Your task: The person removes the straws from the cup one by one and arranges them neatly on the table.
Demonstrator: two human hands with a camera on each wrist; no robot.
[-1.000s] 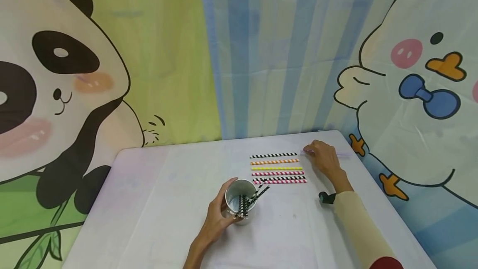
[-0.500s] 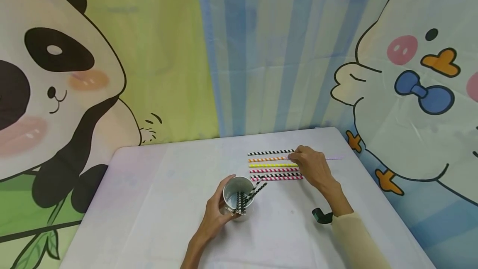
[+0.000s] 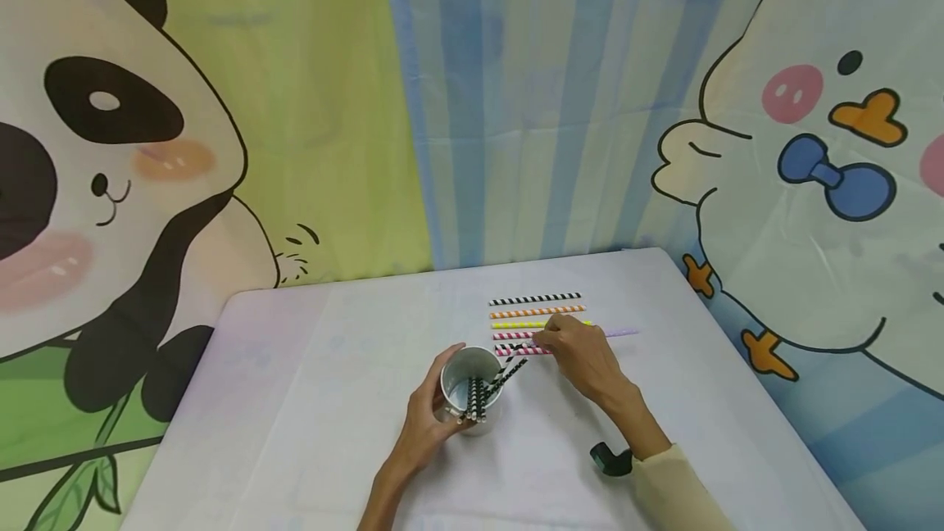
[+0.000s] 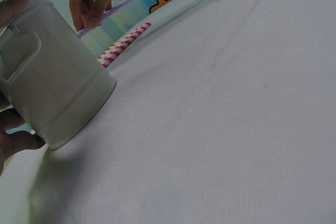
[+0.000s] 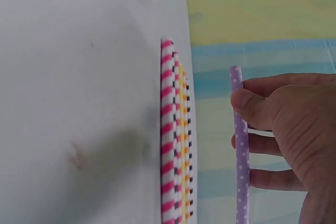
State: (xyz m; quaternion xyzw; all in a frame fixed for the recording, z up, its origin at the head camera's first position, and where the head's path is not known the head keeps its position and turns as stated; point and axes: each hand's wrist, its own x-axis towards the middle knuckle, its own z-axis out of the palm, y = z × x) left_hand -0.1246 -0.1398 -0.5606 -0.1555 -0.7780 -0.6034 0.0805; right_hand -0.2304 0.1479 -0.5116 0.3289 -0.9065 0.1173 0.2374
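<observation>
My left hand [image 3: 428, 406] grips a pale metal cup [image 4: 63, 72] with a small wire-like handle, tilted on the table in the left wrist view. Several black-and-white paper straws [image 3: 475, 400] stick out of its mouth. Between thumb and fingers, my right hand [image 3: 586, 357] pinches a lilac paper straw [image 5: 240, 145] with white dots, held above the table to the right of the cup. Beneath and behind that hand lie striped straws in a row: a black-and-white one [image 3: 534, 299], an orange one [image 3: 527, 313], a yellow one [image 3: 516, 325] and pink ones [image 3: 512, 336].
A white cloth covers the table [image 3: 295, 400]. A dark green-black object [image 3: 610, 460] sits at my right wrist, by the cream sleeve [image 3: 674, 490]. Behind the table hangs a curtain [image 3: 509, 105] printed with cartoon animals.
My right hand has carried the lilac straw from the far right of the table leftward and nearer, towards the cup. My left hand keeps its hold on the cup.
</observation>
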